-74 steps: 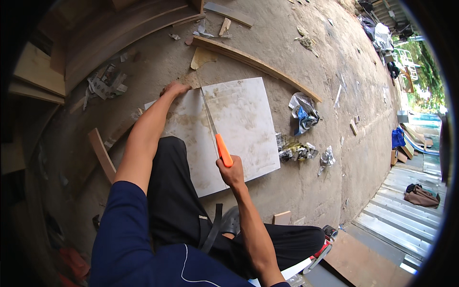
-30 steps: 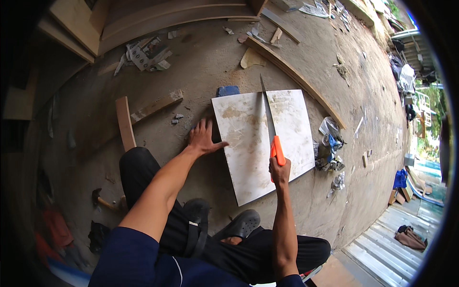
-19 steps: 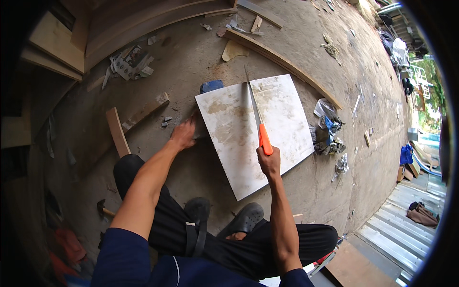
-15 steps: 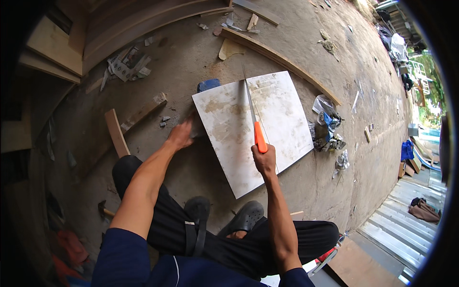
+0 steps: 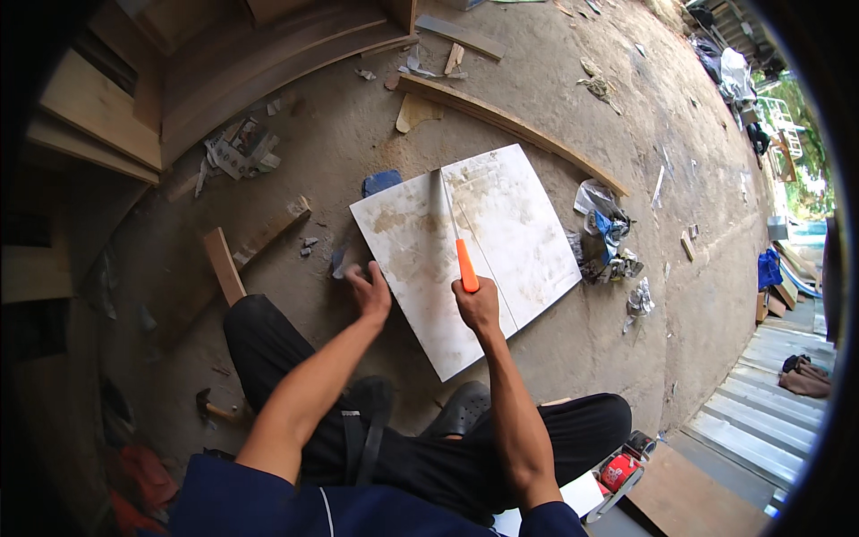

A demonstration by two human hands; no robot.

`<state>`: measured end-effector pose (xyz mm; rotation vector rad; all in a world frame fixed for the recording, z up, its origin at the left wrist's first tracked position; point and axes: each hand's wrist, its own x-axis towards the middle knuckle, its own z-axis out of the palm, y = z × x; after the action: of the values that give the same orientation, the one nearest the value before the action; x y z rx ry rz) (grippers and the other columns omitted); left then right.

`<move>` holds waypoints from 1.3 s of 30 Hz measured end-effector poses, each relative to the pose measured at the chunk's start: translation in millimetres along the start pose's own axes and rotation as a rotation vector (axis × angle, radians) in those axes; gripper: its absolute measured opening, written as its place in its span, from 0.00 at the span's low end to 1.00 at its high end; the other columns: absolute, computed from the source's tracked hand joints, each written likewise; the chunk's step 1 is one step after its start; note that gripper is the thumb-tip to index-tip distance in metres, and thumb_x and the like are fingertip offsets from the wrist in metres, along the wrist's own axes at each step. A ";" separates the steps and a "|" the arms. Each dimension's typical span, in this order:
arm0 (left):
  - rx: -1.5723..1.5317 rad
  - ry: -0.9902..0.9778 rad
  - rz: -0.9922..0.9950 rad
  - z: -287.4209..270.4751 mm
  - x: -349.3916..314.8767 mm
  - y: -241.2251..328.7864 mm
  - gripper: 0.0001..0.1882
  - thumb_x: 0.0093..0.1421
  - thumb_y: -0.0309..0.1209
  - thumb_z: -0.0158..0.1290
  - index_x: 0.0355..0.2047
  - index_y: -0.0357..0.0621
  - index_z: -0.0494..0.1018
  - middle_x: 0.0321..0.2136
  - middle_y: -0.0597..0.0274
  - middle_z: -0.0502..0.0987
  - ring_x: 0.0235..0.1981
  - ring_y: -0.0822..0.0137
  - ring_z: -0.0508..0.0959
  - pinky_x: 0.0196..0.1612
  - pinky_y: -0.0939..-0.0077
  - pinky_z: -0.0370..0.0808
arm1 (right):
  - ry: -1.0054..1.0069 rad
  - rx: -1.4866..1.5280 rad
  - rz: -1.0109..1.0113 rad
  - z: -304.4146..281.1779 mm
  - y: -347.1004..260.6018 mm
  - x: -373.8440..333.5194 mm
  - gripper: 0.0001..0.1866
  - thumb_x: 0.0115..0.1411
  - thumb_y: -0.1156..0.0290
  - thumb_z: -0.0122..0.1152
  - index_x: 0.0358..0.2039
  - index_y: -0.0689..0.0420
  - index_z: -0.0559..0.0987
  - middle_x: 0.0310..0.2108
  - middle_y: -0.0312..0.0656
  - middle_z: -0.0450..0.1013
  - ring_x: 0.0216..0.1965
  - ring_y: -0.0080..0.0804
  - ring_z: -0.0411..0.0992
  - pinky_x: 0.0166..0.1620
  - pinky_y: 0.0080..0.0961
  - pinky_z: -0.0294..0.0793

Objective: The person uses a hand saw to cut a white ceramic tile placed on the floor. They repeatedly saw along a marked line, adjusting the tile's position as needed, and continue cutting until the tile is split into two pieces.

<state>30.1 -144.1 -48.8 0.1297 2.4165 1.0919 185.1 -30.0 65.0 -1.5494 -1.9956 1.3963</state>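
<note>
A stained white board [image 5: 528, 233] lies before me, with a thin line running along its surface. My right hand [image 5: 476, 306] is wrapped round the orange handle of a handsaw [image 5: 466, 267]. The saw's narrow blade lies over the board, pointing away from me to its far edge, where a dark notch or shadow shows. At the board's left edge is my left hand [image 5: 371, 294], fingers apart and slightly blurred, holding nothing; whether it touches the edge I cannot tell. A blue object [image 5: 381, 183] sits by the board's far left corner, partly hidden.
Wood strips [image 5: 225, 267] lie to the left, and a long one [image 5: 519, 134] beyond the board. Crumpled plastic and foil litter [image 5: 608, 234] sits right of it. A hammer [image 5: 215, 407] rests by my left leg. A wooden cabinet frame [image 5: 286, 58] stands at the far left.
My left hand has moved right, up to the board's left edge. The saw has drawn back toward me, its tip no longer reaching far past the board. The view has shifted slightly.
</note>
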 end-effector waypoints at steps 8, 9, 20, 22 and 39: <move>-0.081 0.122 -0.310 55.9 -41.2 -0.5 0.47 0.58 0.66 0.39 0.24 0.19 0.74 0.24 0.28 0.74 0.32 0.39 0.78 0.32 0.54 0.74 | -0.037 0.037 0.001 -15.5 -3.0 11.5 0.17 0.53 0.68 0.56 0.12 0.64 0.67 0.09 0.34 0.61 0.13 0.21 0.57 0.19 0.27 0.59; -0.029 0.164 -0.279 55.6 -35.6 -2.9 0.48 0.58 0.66 0.39 0.23 0.19 0.74 0.23 0.28 0.74 0.31 0.39 0.78 0.30 0.55 0.74 | -0.039 0.023 -0.014 -17.4 -2.2 13.5 0.17 0.53 0.69 0.55 0.13 0.64 0.67 0.09 0.33 0.61 0.13 0.21 0.57 0.19 0.26 0.59; 0.081 0.139 -0.138 -43.8 49.6 -5.9 0.50 0.58 0.68 0.36 0.21 0.17 0.71 0.23 0.29 0.74 0.30 0.41 0.77 0.33 0.54 0.70 | -0.132 0.111 -0.022 7.9 -14.9 -7.8 0.15 0.50 0.68 0.57 0.15 0.66 0.69 0.09 0.41 0.62 0.14 0.25 0.58 0.22 0.30 0.62; 0.105 0.116 -0.144 -49.6 56.9 -0.6 0.50 0.58 0.68 0.35 0.21 0.18 0.71 0.23 0.30 0.74 0.30 0.41 0.77 0.33 0.54 0.70 | -0.110 0.160 -0.024 11.9 -15.8 -9.4 0.15 0.51 0.69 0.57 0.15 0.66 0.69 0.09 0.41 0.62 0.14 0.25 0.58 0.22 0.30 0.62; 0.485 0.243 0.120 -62.4 67.2 15.3 0.20 0.63 0.47 0.46 0.40 0.42 0.68 0.41 0.48 0.70 0.44 0.46 0.71 0.44 0.53 0.69 | -0.105 0.162 -0.154 23.0 -10.9 -13.8 0.14 0.49 0.70 0.57 0.15 0.67 0.69 0.10 0.50 0.62 0.13 0.34 0.59 0.23 0.32 0.64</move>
<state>-59.5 -157.7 -28.4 0.3199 2.8866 0.5711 168.2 -53.5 66.7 -1.2502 -1.9582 1.5620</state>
